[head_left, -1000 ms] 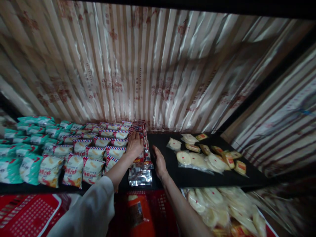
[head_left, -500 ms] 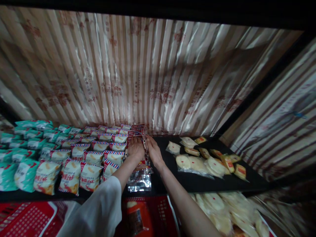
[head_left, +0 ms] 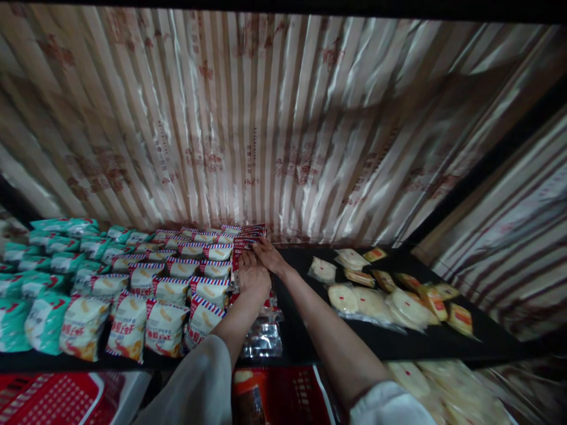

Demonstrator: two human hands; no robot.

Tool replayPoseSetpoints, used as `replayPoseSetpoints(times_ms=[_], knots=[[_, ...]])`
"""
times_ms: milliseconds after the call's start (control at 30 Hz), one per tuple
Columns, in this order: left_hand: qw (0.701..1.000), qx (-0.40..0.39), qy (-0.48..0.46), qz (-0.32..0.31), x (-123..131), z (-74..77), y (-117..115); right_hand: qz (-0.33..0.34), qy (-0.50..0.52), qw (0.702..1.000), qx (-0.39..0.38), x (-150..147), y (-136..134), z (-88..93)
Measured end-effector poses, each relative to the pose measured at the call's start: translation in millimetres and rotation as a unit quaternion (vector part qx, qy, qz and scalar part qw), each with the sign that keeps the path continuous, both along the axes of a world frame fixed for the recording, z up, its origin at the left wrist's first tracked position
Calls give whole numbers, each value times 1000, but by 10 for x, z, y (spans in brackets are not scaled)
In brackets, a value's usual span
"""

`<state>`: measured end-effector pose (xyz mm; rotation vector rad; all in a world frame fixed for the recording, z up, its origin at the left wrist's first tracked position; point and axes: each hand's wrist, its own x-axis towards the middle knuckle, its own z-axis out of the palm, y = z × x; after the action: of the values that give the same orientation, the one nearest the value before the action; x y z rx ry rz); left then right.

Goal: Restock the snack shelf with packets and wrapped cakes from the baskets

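Observation:
A row of dark red packets (head_left: 246, 241) runs front to back on the black shelf, and both of my hands rest on it. My left hand (head_left: 253, 274) lies over the middle packets with its fingers stretched away from me. Just beyond it, my right hand (head_left: 270, 255) reaches across the row from the right, fingers extended onto the tops. At the front end of the row a silvery packet (head_left: 262, 339) lies flat. White snack bags (head_left: 208, 319) with red and blue striped edges stand in rows directly to the left.
Teal bags (head_left: 46, 319) fill the far left of the shelf (head_left: 305, 330). Flat round pastries in clear wrap (head_left: 367, 301) and small yellow packets (head_left: 460, 319) lie on the right. Below are a red basket (head_left: 48, 398) and more wrapped pastries (head_left: 456, 383). Striped sheeting (head_left: 283, 118) hangs behind.
My right hand has moved from the right side of the dark red packets onto their tops, close to my left hand. The view has shifted slightly.

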<state>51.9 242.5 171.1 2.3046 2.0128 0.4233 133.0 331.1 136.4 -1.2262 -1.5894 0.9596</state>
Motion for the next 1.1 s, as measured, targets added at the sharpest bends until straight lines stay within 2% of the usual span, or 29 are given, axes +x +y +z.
replayPoseSetpoints(times_ms=[167, 300, 600, 733, 800, 967, 1100], knots=[[999, -13, 40, 16, -23, -11, 27, 46, -173, 983, 29, -8, 24, -22], [998, -28, 41, 33, -43, -12, 81, 53, -215, 975, 21, -16, 25, 15], [999, -12, -24, 25, -147, 124, 27, 4, -153, 987, 40, -98, -110, 125], [998, 10, -52, 34, -157, 112, 39, -17, -115, 992, 51, -67, -209, 221], [997, 26, -57, 39, -166, 93, 47, -51, -89, 994, 48, -28, -297, 272], [992, 90, -89, 14, -191, 66, -86, -154, 9, 987, 44, 137, -748, 336], [975, 154, -159, -29, -164, 14, -286, -212, 110, 970, 36, 270, -1233, 175]])
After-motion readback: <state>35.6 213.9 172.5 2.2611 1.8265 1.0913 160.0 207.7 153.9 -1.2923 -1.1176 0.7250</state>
